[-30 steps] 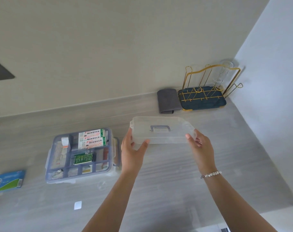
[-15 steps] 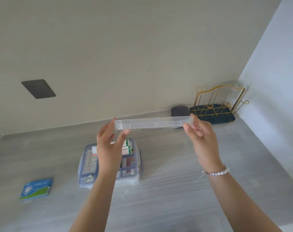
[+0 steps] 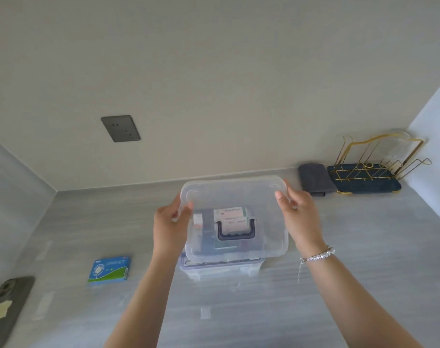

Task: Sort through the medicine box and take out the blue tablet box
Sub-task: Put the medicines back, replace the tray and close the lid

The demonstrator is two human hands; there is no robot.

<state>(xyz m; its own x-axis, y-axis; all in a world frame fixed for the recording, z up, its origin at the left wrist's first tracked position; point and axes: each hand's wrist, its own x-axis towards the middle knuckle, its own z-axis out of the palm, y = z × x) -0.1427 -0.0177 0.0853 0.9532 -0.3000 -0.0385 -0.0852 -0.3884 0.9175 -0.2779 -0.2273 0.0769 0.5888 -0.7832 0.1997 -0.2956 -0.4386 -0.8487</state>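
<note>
I hold the clear plastic lid (image 3: 239, 197), with its dark handle, over the medicine box (image 3: 221, 268) on the grey counter. My left hand (image 3: 171, 227) grips the lid's left edge and my right hand (image 3: 299, 212) grips its right edge. Through the lid I see medicine packets in the box's tray, blurred. The blue tablet box (image 3: 109, 268), blue with a green band, lies flat on the counter to the left of the medicine box, apart from it.
A phone (image 3: 5, 307) lies at the counter's left edge. A folded grey cloth (image 3: 314, 178) and a gold wire rack on a dark tray (image 3: 367, 180) stand at the back right by the wall. A wall socket (image 3: 120, 128) is above the counter.
The lid has travelled from the right to over the medicine box and tilted so its top faces me. My view has shifted; the phone has come into view.
</note>
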